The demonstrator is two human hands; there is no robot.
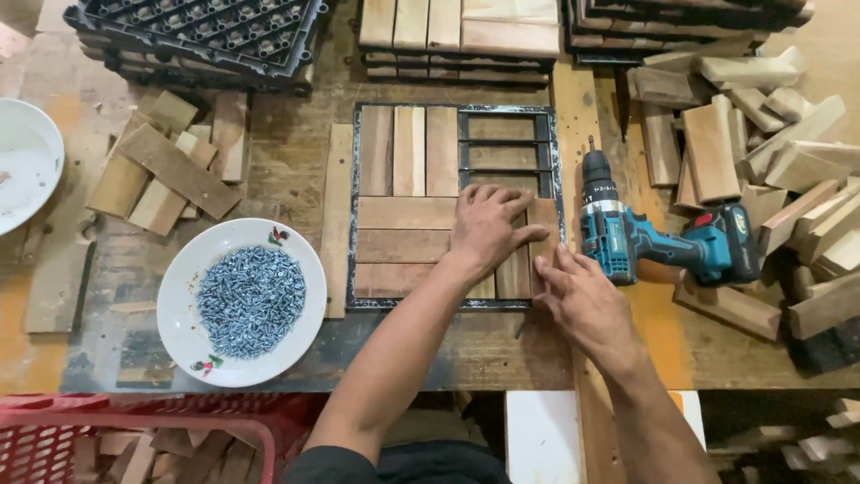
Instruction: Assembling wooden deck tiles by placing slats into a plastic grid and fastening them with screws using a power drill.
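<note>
A black square plastic frame (555, 170) lies on the workbench, filled with wooden slats (408, 151) except its upper right quarter, which shows open bars. My left hand (491, 226) presses flat on the slats in the lower right quarter. Fingers spread, my right hand (580, 296) rests at the frame's lower right edge, touching the outermost slat (541, 215). Just right of the frame, a teal cordless drill (667, 244) lies on its side, close to my right hand.
A white bowl of screws (246, 300) stands left of the frame. Loose wooden blocks (170, 166) lie at the left and a bigger pile (761, 152) at the right. Stacked frames (206, 36) and finished tiles (457, 40) line the back. A red basket (107, 430) sits below.
</note>
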